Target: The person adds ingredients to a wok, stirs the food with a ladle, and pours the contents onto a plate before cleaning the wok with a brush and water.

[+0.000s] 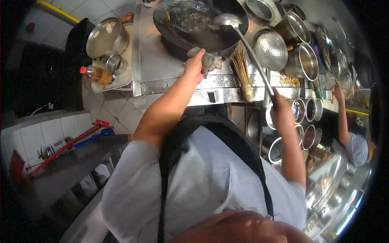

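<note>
My left hand [195,67] is closed around a grey cloth [208,62] at the near edge of a large black wok [184,24]. Dark, wet-looking contents lie in the wok. My right hand [282,111], slightly blurred, grips the dark handle end of a long metal ladle [256,60]. The ladle's bowl [227,19] rests inside the wok on its right side. A bamboo brush [242,75] lies on the steel stove between the wok and the ladle's shaft.
Right of the wok are a perforated strainer [270,49] and metal pots [306,62]. Round containers [309,135] stand below. On the left, a tray [125,77] carries a large pot [106,38] and a bottle [96,75]. Another person [356,149] reaches out at far right.
</note>
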Tool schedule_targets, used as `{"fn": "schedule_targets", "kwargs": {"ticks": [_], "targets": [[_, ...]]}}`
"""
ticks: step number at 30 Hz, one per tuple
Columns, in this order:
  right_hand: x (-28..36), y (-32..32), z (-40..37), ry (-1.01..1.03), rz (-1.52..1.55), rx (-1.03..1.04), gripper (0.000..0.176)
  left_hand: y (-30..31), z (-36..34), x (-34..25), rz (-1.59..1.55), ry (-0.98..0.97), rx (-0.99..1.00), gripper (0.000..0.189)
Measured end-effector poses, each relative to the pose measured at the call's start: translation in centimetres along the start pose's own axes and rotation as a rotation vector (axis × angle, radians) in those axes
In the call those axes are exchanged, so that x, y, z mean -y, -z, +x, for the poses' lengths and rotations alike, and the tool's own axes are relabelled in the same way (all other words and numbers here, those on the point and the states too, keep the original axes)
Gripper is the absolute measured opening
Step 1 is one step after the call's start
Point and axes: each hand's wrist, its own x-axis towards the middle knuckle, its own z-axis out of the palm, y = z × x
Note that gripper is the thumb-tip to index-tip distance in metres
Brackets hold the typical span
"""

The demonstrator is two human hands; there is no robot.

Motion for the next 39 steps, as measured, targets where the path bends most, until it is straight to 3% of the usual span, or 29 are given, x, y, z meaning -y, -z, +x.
{"fn": "schedule_targets", "kwargs": {"ticks": [1, 2, 3, 5, 7, 9, 11, 13, 14, 16, 18, 21, 23, 25, 27, 29, 31, 33, 35, 37, 38, 39], "targets": [[0.2, -2.6, 0.6, -0.082, -0.14, 0.056, 0.077, 0.4, 0.3, 0.1, -0.002, -0.004, -0.002, 0.032], [1.0, -4.2, 1.0, -0.089, -0.066, -0.008, 0.079, 0.8, 0.4, 0.5, 0.026, 0.024, 0.012, 0.03], [-0.5, -7.2, 1.5, 0.035, 0.044, -0.173, 0.077, 1.1, 0.4, 0.6, 0.052, 0.047, 0.023, 0.029], [0.5, -7.6, 2.4, 0.019, 0.11, -0.136, 0.076, 1.0, -4.8, -1.5, 0.097, 0.054, 0.033, 0.028], [1.4, -8.4, 3.0, 0.119, 0.219, -0.136, 0.069, 0.5, -11.2, -4.5, 0.6, -0.054, -0.088, 0.029], [3.6, -10.0, 3.6, 0.246, 0.35, -0.166, 0.06, 7.0, -11.5, -4.2, 0.521, -0.102, 0.075, 0.028], [7.0, -11.2, 4.3, 0.333, 0.419, -0.002, 0.062, 9.8, -15.0, -5.5, 0.583, -0.228, -0.015, 0.03], [9.8, -12.4, 4.6, 0.46, 0.383, 0.073, 0.067, 10.1, -19.0, -7.3, 0.949, -0.076, -0.332, 0.035], [10.8, -13.1, 4.8, 0.518, 0.384, 0.109, 0.068, 18.2, -16.1, -3.6, 0.736, -0.219, -0.225, 0.04], [12.9, -14.8, 5.1, 0.528, 0.321, 0.197, 0.069, 26.2, -14.7, -0.9, 0.96, -0.293, -0.078, 0.044], [15.1, -17.0, 4.9, 0.509, 0.3, 0.233, 0.067, 37.1, -10.3, 3.6, 0.881, -0.505, 0.1, 0.044], [17.9, -20.5, 5.0, 0.482, 0.263, 0.26, 0.065, 21.4, -18.7, -2.4, 0.516, -0.154, -0.229, 0.044], [19.3, -22.4, 4.9, 0.478, 0.34, 0.214, 0.063, 20.7, -18.3, -1.9, 0.473, -0.198, -0.226, 0.045], [19.1, -22.3, 5.6, 0.492, 0.405, 0.271, 0.064, 20.0, -18.0, -2.4, 0.718, -0.359, -0.005, 0.044], [16.3, -21.5, 6.2, 0.469, 0.289, -0.072, 0.072, 16.7, -17.9, -2.8, 0.545, -0.285, -0.039, 0.042], [10.8, -20.1, 8.1, 0.099, 0.058, -0.209, 0.08, 14.3, -15.9, -2.8, 0.367, -0.218, -0.074, 0.04], [4.7, -19.1, 9.6, -0.197, -0.024, -0.27, 0.076, 13.2, -13.1, -1.8, 0.582, -0.382, 0.167, 0.035], [0.3, -20.3, 10.8, -0.46, 0.131, 0.111, 0.082, 8.8, -12.0, -2.0, 0.411, -0.335, 0.18, 0.033], [-1.1, -20.2, 9.5, -0.402, 0.065, 0.163, 0.084, 5.9, -10.1, -1.2, 0.241, -0.281, 0.188, 0.032], [-0.5, -18.2, 6.4, -0.239, 0.344, 0.011, 0.08, 4.5, -7.5, -0.2, 0.25, -0.396, 0.109, 0.032], [0.4, -16.4, 4.7, -0.208, 0.393, -0.058, 0.08, 3.8, -6.8, 0.0, 0.514, -0.404, -0.069, 0.037], [0.7, -14.5, 3.9, -0.168, 0.439, -0.135, 0.08, 3.1, -5.7, 0.0, 0.503, -0.407, -0.072, 0.037]]}}
